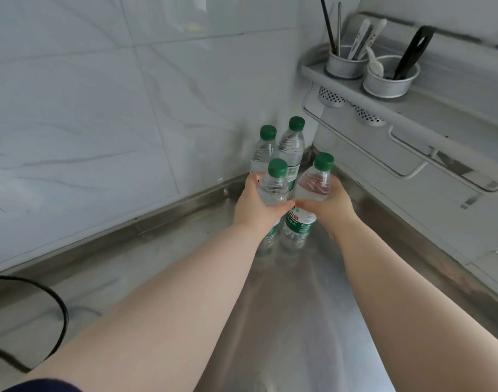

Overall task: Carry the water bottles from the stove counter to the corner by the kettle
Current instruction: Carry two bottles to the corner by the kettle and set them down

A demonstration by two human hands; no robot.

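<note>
Several clear water bottles with green caps stand upright in the corner of a steel counter (284, 306). My left hand (256, 206) grips the near left bottle (274, 185) around its shoulder. My right hand (327, 205) grips the near right bottle (313, 188), whose green label shows below my fingers. Behind them, against the tiled wall, stand two more bottles: a back left bottle (263, 152) and a back right bottle (292, 145). No kettle shows in this view.
A wall-mounted metal rack (383, 108) juts out at the right, above the counter, with two cups (392, 80) holding utensils. A black cable (55, 304) loops over the counter at the left. Marble-look tiles (100, 108) back the corner.
</note>
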